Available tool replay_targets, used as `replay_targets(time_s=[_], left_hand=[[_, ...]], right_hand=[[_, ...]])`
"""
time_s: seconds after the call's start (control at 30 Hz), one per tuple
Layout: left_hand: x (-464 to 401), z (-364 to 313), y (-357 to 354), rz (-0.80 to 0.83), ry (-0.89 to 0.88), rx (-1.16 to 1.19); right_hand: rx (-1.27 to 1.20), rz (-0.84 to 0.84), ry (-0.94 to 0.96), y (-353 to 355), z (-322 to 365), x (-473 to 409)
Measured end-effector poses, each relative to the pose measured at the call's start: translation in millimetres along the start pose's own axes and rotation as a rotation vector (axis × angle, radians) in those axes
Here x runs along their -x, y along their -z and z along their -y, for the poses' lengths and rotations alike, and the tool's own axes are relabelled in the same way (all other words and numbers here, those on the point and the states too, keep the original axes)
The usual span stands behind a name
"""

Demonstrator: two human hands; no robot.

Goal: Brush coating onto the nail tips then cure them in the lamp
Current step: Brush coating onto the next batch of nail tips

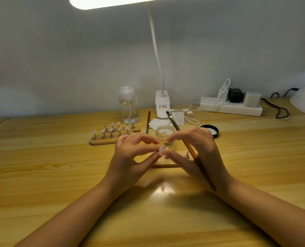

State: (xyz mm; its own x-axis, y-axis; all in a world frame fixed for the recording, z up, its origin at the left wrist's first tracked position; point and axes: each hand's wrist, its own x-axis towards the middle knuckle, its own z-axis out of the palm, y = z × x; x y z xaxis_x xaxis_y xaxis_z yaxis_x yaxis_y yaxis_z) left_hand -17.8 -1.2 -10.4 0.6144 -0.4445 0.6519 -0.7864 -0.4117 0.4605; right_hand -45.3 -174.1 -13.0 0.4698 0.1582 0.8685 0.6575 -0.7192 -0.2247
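A white nail tip (161,151) sits pinched between the fingertips of both hands, just in front of the small clear jar (165,138). Far left of that pinch, a wooden holder (101,142) carries rows of nail tips on metal stands, with a clear pump bottle (129,104) behind it. The left hand (130,157) curls its thumb and fingers onto the tip. The right hand (199,154) meets it from the other side and also grips a brush (189,148) slanting across its fingers. Right of the jar lies a black lid (211,130).
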Motion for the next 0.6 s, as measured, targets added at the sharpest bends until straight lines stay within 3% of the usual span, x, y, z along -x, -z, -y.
replay_targets(time_s=[0.07, 0.2, 0.3, 0.4, 0.6], left_hand=[[0, 0, 1, -0.042, 0.018, 0.037], [0, -1, 3, -0.115, 0.087, 0.127], [0, -2, 4, -0.132, 0.164, 0.164], [-1, -1, 5, -0.127, 0.194, 0.187], [-2, 2, 6, -0.131, 0.187, 0.227]], right_hand=[[-0.051, -0.046, -0.066, 4, -1, -3], [-0.377, -0.096, -0.348, 18, -2, -15], [-0.494, -0.051, -0.538, 25, -5, -26], [-0.471, 0.077, -0.636, 28, -12, -40], [-0.346, 0.239, -0.645, 23, -30, -71]])
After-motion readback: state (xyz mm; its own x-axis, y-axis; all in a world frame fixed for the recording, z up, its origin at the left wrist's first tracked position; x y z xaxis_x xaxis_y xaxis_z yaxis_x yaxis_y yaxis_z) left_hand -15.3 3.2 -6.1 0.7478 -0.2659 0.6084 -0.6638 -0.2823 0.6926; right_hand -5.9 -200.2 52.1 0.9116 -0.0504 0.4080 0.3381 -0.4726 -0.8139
